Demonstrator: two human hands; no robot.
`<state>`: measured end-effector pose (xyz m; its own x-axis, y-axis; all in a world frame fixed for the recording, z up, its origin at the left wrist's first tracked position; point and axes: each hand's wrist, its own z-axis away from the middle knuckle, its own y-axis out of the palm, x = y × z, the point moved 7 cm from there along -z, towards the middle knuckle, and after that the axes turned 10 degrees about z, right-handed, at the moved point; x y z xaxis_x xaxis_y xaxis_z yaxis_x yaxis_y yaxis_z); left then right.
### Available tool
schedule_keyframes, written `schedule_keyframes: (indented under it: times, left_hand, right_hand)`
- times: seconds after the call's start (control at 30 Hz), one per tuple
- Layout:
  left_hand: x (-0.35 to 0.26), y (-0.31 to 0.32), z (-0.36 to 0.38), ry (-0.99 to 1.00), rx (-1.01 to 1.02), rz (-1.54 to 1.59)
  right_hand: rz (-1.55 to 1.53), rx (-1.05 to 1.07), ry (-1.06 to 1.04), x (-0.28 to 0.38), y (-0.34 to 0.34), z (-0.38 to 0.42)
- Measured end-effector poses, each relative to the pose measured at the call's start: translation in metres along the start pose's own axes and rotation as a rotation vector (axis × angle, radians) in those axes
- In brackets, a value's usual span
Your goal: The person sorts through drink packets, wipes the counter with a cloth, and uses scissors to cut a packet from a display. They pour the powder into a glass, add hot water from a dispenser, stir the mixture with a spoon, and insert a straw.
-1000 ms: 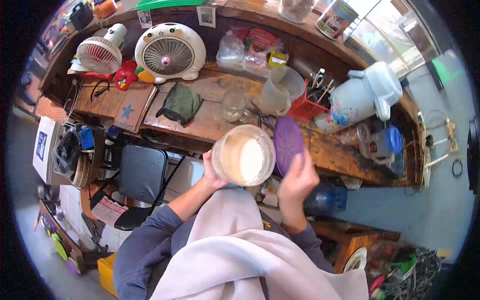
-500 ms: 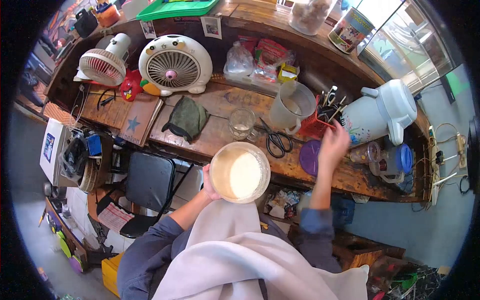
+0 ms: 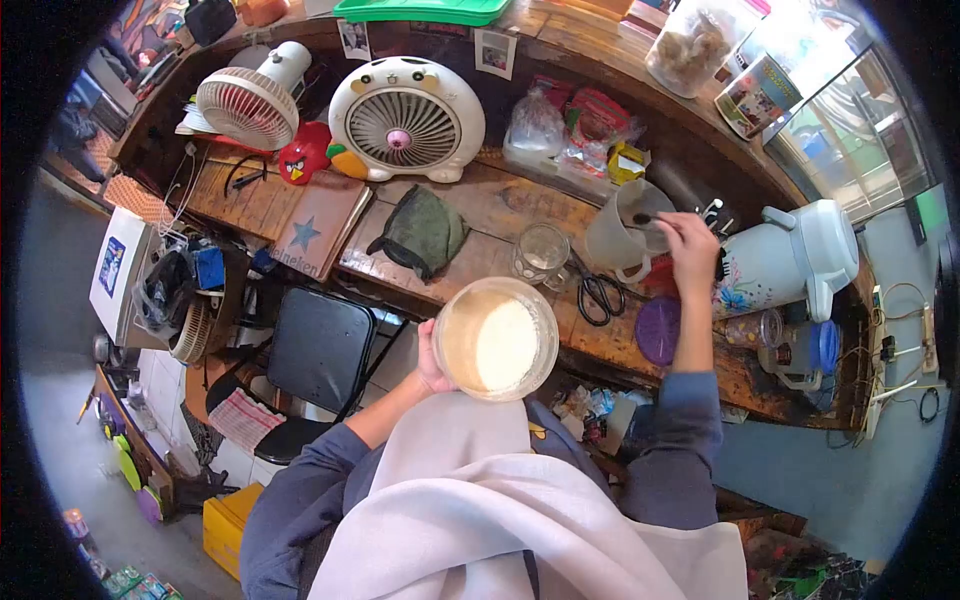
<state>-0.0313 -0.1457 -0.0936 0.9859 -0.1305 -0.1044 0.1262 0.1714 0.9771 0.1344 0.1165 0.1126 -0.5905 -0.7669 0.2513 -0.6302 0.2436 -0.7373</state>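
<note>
The left hand (image 3: 432, 362) is cupping the open tub (image 3: 462, 335) in front of the body, fingers curving round its side, their hold underneath hidden; keeping it level is what's steadying the pale contents (image 3: 505, 345). The right hand (image 3: 692, 250) is pinching a small dark utensil (image 3: 645, 218) beside the pitcher (image 3: 610, 240), thumb and fingertips nearly closed, and a light pinch with a calm wrist is suiting that best. Moments back it was hovering empty-looking at the red holder (image 3: 658, 278); now it's carrying the utensil, while the purple lid (image 3: 658, 330) is still lying on the desk (image 3: 590, 335)
</note>
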Motion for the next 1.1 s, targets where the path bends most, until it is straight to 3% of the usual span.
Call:
schedule_keyframes:
  times: [0.07, 0.17, 0.23, 0.27, 0.3, 0.37, 0.47, 0.57, 0.83, 1.1]
  left_hand:
    - [-0.003, 0.005, -0.002, 0.016, -0.044, 0.009]
    - [-0.006, 0.006, -0.007, 0.010, -0.043, 0.034]
    - [-0.004, 0.011, -0.010, -0.015, -0.004, 0.060]
    - [-0.003, 0.013, -0.011, -0.025, 0.000, 0.084]
    - [-0.002, 0.014, -0.011, -0.033, 0.003, 0.109]
    - [0.000, 0.013, -0.013, -0.040, -0.008, 0.115]
    - [0.002, 0.010, -0.014, -0.053, -0.005, 0.138]
    - [0.001, 0.007, -0.012, -0.046, -0.007, 0.140]
    - [-0.004, -0.006, -0.009, -0.011, -0.021, 0.127]
    - [-0.007, -0.005, -0.004, 0.021, -0.041, 0.130]
  right_hand:
    - [0.013, -0.094, 0.039, 0.013, -0.032, 0.017]
    - [0.089, 0.043, 0.199, 0.008, -0.043, 0.040]
    - [0.089, -0.300, 0.310, 0.015, -0.067, 0.053]
    - [-0.351, -0.445, 0.552, -0.008, -0.057, 0.072]
    - [-0.349, -0.445, 0.555, -0.001, -0.060, 0.076]
    - [-0.595, -0.464, 0.755, 0.014, -0.058, 0.095]
    - [-0.798, -0.245, 0.802, 0.061, -0.032, 0.113]
    - [-0.815, -0.051, 0.824, 0.094, 0.003, 0.129]
    - [-0.946, 0.160, 0.874, 0.112, 0.052, 0.149]
    - [-1.046, 0.177, 0.992, 0.100, 0.056, 0.150]
